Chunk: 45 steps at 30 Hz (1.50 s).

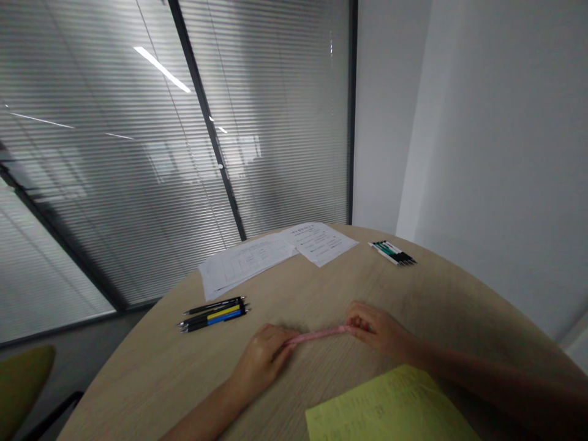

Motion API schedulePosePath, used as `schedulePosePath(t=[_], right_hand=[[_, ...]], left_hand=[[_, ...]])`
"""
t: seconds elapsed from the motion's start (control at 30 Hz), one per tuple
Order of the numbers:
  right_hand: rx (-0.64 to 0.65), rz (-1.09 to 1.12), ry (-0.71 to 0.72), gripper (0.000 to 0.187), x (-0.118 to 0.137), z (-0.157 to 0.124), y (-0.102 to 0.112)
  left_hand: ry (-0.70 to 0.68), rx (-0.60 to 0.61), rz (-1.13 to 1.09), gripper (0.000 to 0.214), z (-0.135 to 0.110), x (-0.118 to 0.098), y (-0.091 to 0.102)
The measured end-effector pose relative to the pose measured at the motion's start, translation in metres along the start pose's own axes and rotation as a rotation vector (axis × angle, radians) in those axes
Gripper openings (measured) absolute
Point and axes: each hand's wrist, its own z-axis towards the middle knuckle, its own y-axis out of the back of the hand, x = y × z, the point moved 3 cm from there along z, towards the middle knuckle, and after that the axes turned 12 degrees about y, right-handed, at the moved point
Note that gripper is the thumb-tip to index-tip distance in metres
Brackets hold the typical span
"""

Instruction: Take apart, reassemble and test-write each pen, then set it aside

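A thin pink strip (pixel 319 334) stretches nearly straight between my two hands, just above the table or touching it; I cannot tell which. My left hand (pixel 264 355) pinches its left end, fingers closed. At the other end, the curled fingers of my right hand (pixel 370 324) grip it between thumb and forefinger. Whether the strip is ribbon, band or paper does not show. Below my right forearm lies a yellow sheet of paper (pixel 381 410) with faint writing, its lower part cut off by the frame.
Several dark pens (pixel 214 315), some with yellow and blue parts, lie left of my left hand on the round wooden table (pixel 151 367). White printed sheets (pixel 257 260) rest at the far edge. More pens (pixel 392 252), white, green and black, lie far right. A yellow-green chair (pixel 25 392) stands left.
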Motion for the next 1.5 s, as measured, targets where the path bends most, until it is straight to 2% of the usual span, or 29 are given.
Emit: schedulePosePath(t=[0.13, 0.27, 0.37, 0.43, 0.6, 0.73, 0.93, 1.1, 1.33, 1.43, 1.5], right_hand=[[0.032, -0.064, 0.090, 0.027, 0.000, 0.000, 0.000], [0.049, -0.104, -0.014, 0.013, 0.000, -0.001, 0.001], [0.062, -0.104, -0.109, 0.010, 0.001, -0.002, 0.001], [0.063, -0.106, -0.089, 0.008, 0.002, -0.002, 0.000], [0.082, -0.122, 0.020, 0.020, 0.004, -0.001, -0.001], [0.089, -0.085, -0.058, 0.012, 0.004, -0.002, 0.000], [0.113, -0.133, -0.128, 0.013, 0.007, -0.001, 0.001], [0.131, -0.177, -0.133, 0.018, 0.008, -0.001, -0.002], [0.108, -0.057, -0.183, 0.028, 0.005, -0.001, -0.005], [0.082, -0.104, -0.175, 0.029, 0.002, -0.001, -0.002], [-0.002, -0.248, -0.054, 0.024, 0.008, 0.000, 0.005]], left_hand=[[-0.035, 0.008, -0.001, 0.019, 0.001, -0.003, 0.001], [-0.044, -0.005, -0.002, 0.020, 0.001, -0.002, 0.000], [-0.017, 0.005, 0.008, 0.020, 0.000, 0.000, -0.002], [-0.011, 0.007, 0.011, 0.020, 0.000, 0.000, -0.002], [-0.047, 0.014, 0.008, 0.020, 0.001, -0.004, 0.001], [-0.042, 0.005, 0.019, 0.020, 0.001, -0.004, 0.001], [-0.057, 0.003, 0.043, 0.020, 0.000, -0.004, 0.001], [-0.161, -0.066, 0.077, 0.018, -0.001, -0.010, 0.003], [-0.254, -0.187, 0.166, 0.016, -0.002, -0.017, 0.006], [-0.201, -0.160, 0.132, 0.017, -0.001, -0.019, 0.006], [-0.118, -0.139, 0.069, 0.019, -0.001, -0.022, 0.006]])
